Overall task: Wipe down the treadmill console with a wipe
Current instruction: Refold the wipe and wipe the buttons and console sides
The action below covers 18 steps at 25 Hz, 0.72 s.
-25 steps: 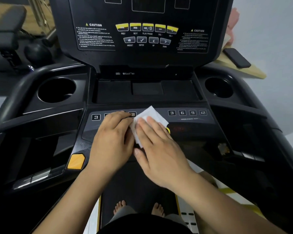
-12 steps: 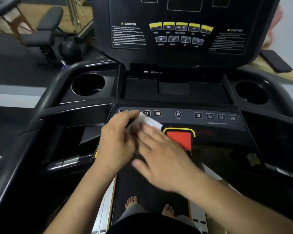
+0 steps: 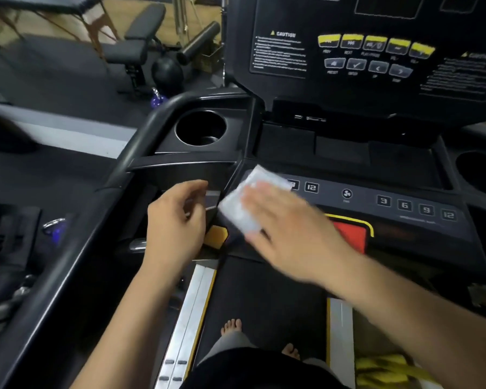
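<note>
Pressing wipe [image 3: 246,203] flat under straight fingers of right hand [image 3: 289,231] at left end of console [image 3: 343,153] button strip [image 3: 328,192]. Hovering just beside with left hand [image 3: 177,223], loosely curled, holding nothing. Probably early on — right-side buttons [image 3: 415,207], upper panel [image 3: 376,88], cup holders [image 3: 201,127] likely left to do.

head view | from above, facing forward and down | close over treadmill console [image 3: 348,197]

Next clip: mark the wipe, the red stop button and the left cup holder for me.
wipe [image 3: 236,206], head view, its uncovered left half.
red stop button [image 3: 351,235], head view, centre of the red face.
left cup holder [image 3: 201,126], head view, dark inner wall.
</note>
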{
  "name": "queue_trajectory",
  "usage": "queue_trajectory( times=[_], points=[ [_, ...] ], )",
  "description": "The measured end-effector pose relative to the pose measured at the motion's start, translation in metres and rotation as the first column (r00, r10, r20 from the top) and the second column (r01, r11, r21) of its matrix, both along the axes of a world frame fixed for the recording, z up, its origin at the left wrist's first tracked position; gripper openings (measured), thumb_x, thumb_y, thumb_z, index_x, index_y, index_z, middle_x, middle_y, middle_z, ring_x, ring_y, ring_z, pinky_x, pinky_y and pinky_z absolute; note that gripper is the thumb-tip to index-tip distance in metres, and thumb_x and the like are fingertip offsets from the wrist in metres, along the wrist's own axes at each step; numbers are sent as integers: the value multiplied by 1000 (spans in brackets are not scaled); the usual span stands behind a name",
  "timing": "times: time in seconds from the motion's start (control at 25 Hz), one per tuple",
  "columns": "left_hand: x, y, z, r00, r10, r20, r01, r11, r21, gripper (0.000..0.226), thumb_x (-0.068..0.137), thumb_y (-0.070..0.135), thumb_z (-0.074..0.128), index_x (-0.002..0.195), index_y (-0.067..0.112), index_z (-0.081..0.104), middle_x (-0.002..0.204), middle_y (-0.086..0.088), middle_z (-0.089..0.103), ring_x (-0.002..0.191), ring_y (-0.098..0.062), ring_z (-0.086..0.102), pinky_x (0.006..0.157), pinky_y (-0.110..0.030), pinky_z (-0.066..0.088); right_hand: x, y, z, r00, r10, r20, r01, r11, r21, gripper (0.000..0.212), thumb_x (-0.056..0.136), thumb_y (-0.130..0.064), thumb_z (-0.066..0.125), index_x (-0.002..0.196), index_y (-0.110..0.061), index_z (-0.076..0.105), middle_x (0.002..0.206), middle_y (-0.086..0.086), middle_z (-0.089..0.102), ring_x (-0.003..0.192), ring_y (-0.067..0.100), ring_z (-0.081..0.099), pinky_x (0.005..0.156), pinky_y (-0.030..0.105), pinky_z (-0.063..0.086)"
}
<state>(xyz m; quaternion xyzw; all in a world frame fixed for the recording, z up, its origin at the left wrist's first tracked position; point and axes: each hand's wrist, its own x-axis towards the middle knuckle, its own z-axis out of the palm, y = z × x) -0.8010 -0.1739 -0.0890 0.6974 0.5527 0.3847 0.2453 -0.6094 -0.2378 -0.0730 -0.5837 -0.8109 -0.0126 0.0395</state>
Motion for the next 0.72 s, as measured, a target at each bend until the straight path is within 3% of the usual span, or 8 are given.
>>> queue_trajectory(
  times=[0.12, 0.32, 0.4, 0.56, 0.72],
  points=[
    [-8, 1, 3, 996, 55, 74, -53, 998, -38, 33, 91, 2, 56, 112, 22, 72, 99, 9, 74, 94, 4, 67, 86, -9, 48, 10, 40, 12, 974, -211, -79, 214, 976, 31, 58, 98, -43, 40, 146, -10, 36, 154, 4, 34, 146, 21, 20, 120, 34, 14],
    [-8, -3, 6, 997, 44, 62, -47, 998, 43, 38, 86, -7, 53, 110, 15, 72, 101, 5, 74, 97, 1, 66, 87, -9, 48, -34, -28, -16, 995, 20, -98, -19, 1000, 9, 59, 93, -45, 46, 138, -7, 51, 147, 8, 46, 141, 25, 35, 118, 41, 24],
    [5, -6, 8, 997, -70, -16, 71, 981, 178, 36, 82, -7, 52, 107, 9, 73, 104, 0, 73, 98, -9, 67, 90, -19, 50, -8, -19, -12, 997, -19, -69, 20, 1000, 14, 58, 94, -45, 43, 138, -8, 52, 146, 9, 48, 140, 24, 37, 117, 41, 26],
    [55, -20, 8, 895, -366, -254, 430, 858, 281, 33, 85, 3, 54, 114, 1, 70, 120, -12, 68, 118, -29, 60, 106, -38, 45, 68, -5, 5, 895, -435, -101, 444, 892, 86, 57, 99, -44, 38, 144, -9, 42, 151, 8, 41, 143, 21, 30, 119, 35, 19],
    [103, -30, 3, 768, -480, -423, 599, 773, 210, 45, 96, 25, 51, 133, 0, 58, 141, -16, 56, 140, -32, 43, 117, -49, 33, 65, -71, -18, 886, -456, -85, 461, 886, 56, 63, 99, -54, 27, 146, -14, 39, 155, 2, 34, 146, 16, 21, 118, 35, 19]
  ],
)
